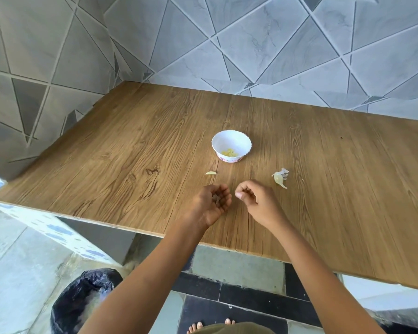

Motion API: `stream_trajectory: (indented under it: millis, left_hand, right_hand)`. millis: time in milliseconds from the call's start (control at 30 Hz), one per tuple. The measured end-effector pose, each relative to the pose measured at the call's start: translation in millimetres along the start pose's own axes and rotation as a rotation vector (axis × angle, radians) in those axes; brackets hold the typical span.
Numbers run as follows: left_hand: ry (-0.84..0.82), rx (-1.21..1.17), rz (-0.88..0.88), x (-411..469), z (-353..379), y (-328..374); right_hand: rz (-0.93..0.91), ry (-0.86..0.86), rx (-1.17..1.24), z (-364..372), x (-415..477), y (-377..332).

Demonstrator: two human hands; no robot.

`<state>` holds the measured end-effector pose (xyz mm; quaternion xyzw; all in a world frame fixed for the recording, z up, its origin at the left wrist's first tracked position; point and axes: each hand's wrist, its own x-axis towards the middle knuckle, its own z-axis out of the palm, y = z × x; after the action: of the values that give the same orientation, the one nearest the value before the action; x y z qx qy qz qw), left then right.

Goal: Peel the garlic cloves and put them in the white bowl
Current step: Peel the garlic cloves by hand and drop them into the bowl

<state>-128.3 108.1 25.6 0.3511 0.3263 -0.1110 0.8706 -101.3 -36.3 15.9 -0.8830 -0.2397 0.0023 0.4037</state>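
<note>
A small white bowl (pixel 231 141) stands mid-table with several pale yellow peeled cloves (pixel 230 153) at its bottom. My left hand (pixel 211 204) hovers palm up in front of it, fingers cupped around small dark scraps of garlic skin (pixel 216 199). My right hand (pixel 253 197) is just beside it, fingers curled with thumb and fingertips pinched together; what they pinch is too small to tell. An unpeeled clove with loose papery skin (pixel 279 178) lies right of my right hand. One small pale clove piece (pixel 210 173) lies on the table below the bowl.
The wooden table (pixel 131 153) sits in a corner of grey tiled walls (pixel 251 44). Its front edge runs just behind my wrists. A bin lined with a black bag (pixel 82 302) stands on the floor at lower left. Bare toes (pixel 210 325) show at the bottom.
</note>
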Motion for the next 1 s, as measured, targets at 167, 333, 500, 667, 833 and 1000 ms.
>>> stream_trajectory:
  millis: [167,333,500,667,833,1000]
  left_hand:
    - [-0.013,0.010,-0.058,-4.4,21.1,-7.8]
    - [-0.024,-0.013,-0.058,-4.0,24.5,-8.7]
    - [-0.018,-0.064,-0.054,-3.5,24.3,-8.2]
    - [-0.019,-0.026,-0.051,-0.3,23.1,-7.3]
    - [-0.025,-0.015,-0.064,2.7,18.5,-8.6]
    - [-0.072,-0.055,-0.070,4.4,15.3,-1.6]
  right_hand:
    - [-0.183,0.102,-0.143,6.4,-1.1,-7.2]
    - [-0.172,0.219,-0.248,11.1,-2.3,-8.9]
    - [-0.251,0.190,-0.332,9.7,-5.0,-9.0]
    - [-0.285,0.302,-0.320,8.5,-5.8,-12.0]
    - [-0.268,0.350,-0.280,14.8,-9.1,-11.7]
    - [-0.058,0.355,0.123,13.4,-14.5,-1.6]
